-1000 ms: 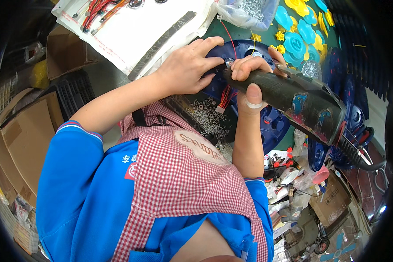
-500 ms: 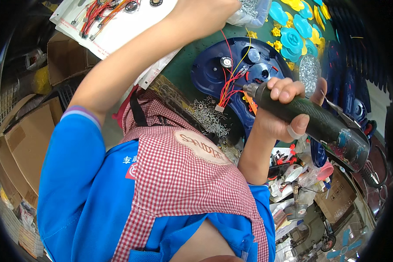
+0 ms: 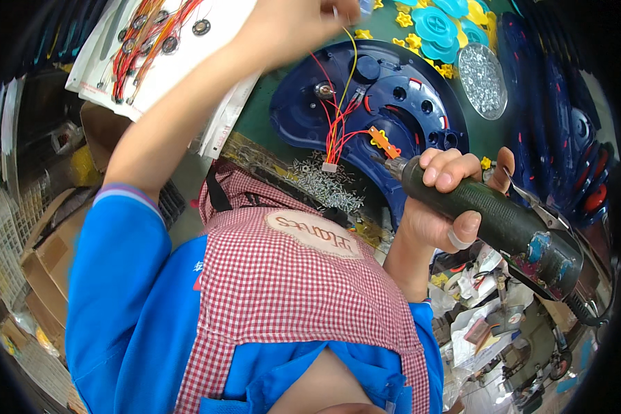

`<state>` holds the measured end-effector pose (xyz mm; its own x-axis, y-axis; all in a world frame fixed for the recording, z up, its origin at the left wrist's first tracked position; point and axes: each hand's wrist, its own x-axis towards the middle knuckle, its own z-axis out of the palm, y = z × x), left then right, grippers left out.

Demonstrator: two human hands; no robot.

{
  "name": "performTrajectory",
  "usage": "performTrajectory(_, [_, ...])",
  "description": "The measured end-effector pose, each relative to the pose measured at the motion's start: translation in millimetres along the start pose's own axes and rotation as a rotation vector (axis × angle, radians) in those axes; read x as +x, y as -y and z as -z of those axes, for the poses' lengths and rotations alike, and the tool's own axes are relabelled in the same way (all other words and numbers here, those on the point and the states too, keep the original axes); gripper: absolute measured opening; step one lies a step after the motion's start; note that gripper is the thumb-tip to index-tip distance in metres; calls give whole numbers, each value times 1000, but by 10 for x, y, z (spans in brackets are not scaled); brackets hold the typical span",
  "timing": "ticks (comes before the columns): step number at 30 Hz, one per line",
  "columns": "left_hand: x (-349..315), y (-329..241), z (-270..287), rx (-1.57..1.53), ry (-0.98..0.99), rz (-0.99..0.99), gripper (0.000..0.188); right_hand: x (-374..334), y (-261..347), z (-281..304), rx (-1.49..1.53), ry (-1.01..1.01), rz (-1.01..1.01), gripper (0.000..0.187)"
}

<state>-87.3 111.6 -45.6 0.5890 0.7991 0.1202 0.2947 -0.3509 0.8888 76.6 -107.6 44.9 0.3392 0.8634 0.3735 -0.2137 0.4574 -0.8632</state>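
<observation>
My right hand [image 3: 445,200] is wrapped round a dark electric screwdriver [image 3: 490,217]. Its tip points left, close to a small orange circuit board [image 3: 385,143] inside a dark blue plastic shell [image 3: 298,103]. Red and yellow wires [image 3: 334,134] run from the board and a round speaker [image 3: 323,90] to a white connector [image 3: 329,167] at the shell's near edge. Above the shell's far left side, my left hand [image 3: 290,27] is slightly blurred, its fingers curled together at the top of the picture. A small pale bit shows at the fingertips, too unclear to name.
Loose screws [image 3: 328,186] lie in a heap at the bench's near edge. Beyond the shell are an oval tray of small metal parts [image 3: 482,81] and turquoise and yellow plastic pieces [image 3: 436,31]. White packaging [image 3: 186,69] carries wired speakers; more blue shells [image 3: 552,103] stand right.
My left hand has come away from the clear bag of metal parts, moving left. The screwdriver tip has dropped nearer to the orange board. The view has shifted, showing more of the shell.
</observation>
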Motion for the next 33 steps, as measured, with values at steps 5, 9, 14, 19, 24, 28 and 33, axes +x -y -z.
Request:
performTrajectory(5, [-1127,-855,-257,-145,151,-66,22,15,43,-30,82,35,28,86])
performTrajectory(9, [-1246,-811,-408,71,58,-243,34,-21,72,-58,139,72,33,85])
performTrajectory(14, [-1212,-773,-461,113,-32,-500,32,-46,110,-92,118,108,10,85])
performTrajectory(19, [-1192,-770,-512,162,-77,-590,30,-47,103,-104,111,129,8,84])
performTrajectory(24, [-1192,-753,-468,190,-42,-573,28,-67,106,-133,108,89,8,87])
performTrajectory(28, [-1171,-854,-382,220,49,-551,29,-77,73,-132,189,80,9,93])
performTrajectory(33, [-1179,-950,-376,157,38,-400,35,-69,76,-127,131,75,6,83])
